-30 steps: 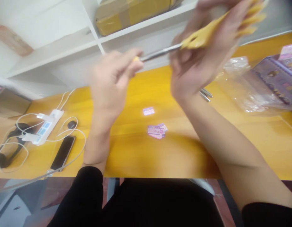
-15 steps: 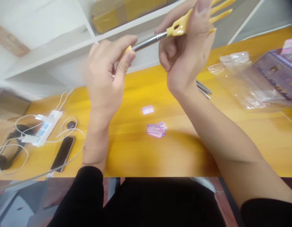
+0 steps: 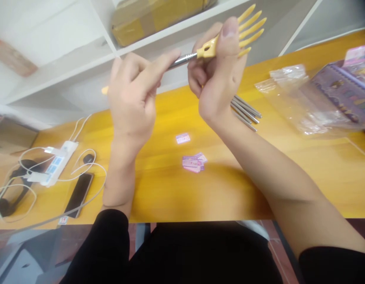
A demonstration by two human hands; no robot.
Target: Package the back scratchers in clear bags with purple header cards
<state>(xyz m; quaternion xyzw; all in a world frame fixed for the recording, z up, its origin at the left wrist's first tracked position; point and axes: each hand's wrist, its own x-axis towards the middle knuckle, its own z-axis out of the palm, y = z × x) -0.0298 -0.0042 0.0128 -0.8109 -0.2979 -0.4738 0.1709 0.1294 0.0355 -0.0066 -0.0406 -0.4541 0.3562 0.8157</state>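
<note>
A telescopic back scratcher (image 3: 208, 49) with a yellow claw head and a silver metal rod is held up above the desk, tilted up to the right. My right hand (image 3: 222, 63) is closed around the claw head, thumb on top, and its tines stick out past the thumb. My left hand (image 3: 133, 90) is wrapped round the rod, hiding most of it; a yellow end shows beyond the knuckles. Below my right wrist lie several thin metal rods (image 3: 246, 110). Small pink and purple cards (image 3: 194, 162) lie overlapping on the desk, with a single card (image 3: 183, 138) behind them.
A purple printed box (image 3: 339, 90) and clear plastic bags (image 3: 291, 98) lie at the right. At the left are a power strip (image 3: 58, 162) with white cables, a phone (image 3: 79, 195) and black headphones (image 3: 21, 189). White shelves hold a taped carton (image 3: 159, 19).
My left hand has slid up the rod toward the claw head, so the yellow end now shows behind it. The right hand and claw head have moved left and slightly down.
</note>
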